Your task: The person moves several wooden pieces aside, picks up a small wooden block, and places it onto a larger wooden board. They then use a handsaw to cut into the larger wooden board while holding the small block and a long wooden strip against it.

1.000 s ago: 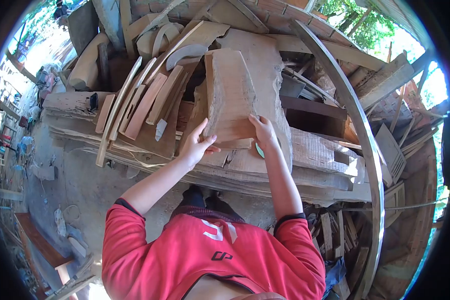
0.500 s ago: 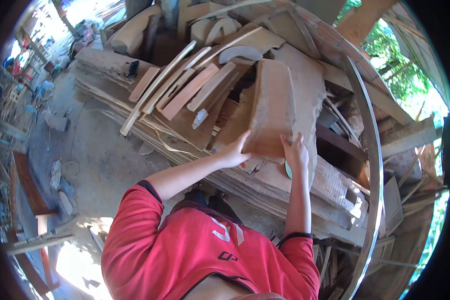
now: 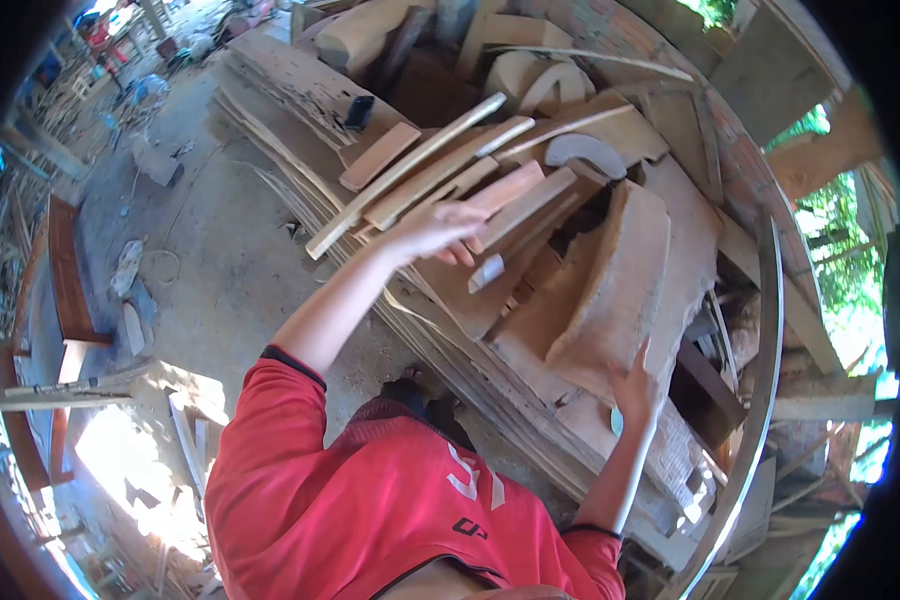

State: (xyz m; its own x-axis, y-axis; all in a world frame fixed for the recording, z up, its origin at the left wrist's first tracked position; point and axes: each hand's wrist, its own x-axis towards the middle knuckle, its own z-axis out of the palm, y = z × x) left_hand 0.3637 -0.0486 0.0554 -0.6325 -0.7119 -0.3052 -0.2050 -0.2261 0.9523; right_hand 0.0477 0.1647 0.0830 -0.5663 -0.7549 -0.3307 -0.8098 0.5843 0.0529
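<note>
A thick wooden board (image 3: 625, 275) rests on the stacked planks, its near end beside my right hand (image 3: 633, 390). That hand has its fingers spread at the board's near edge. A small pale green object (image 3: 616, 421) shows next to the right wrist. My left hand (image 3: 440, 232) is over the cut wood strips, fingers apart and slightly bent, in front of a reddish wood piece (image 3: 508, 190). Whether it touches the piece cannot be made out. Beside it lies a narrow block with a whitish end (image 3: 486, 273).
A dark phone-like object (image 3: 360, 112) lies on the stack (image 3: 290, 80). A curved grey piece (image 3: 587, 153) is behind the board. A long curved strip (image 3: 767, 330) arcs along the right. Brown wooden furniture parts (image 3: 68, 270) stand at the left.
My left hand has left the thick board and moved left to the wood strips. My right hand stays by the board's near end. The view has shifted, with the stack now further right.
</note>
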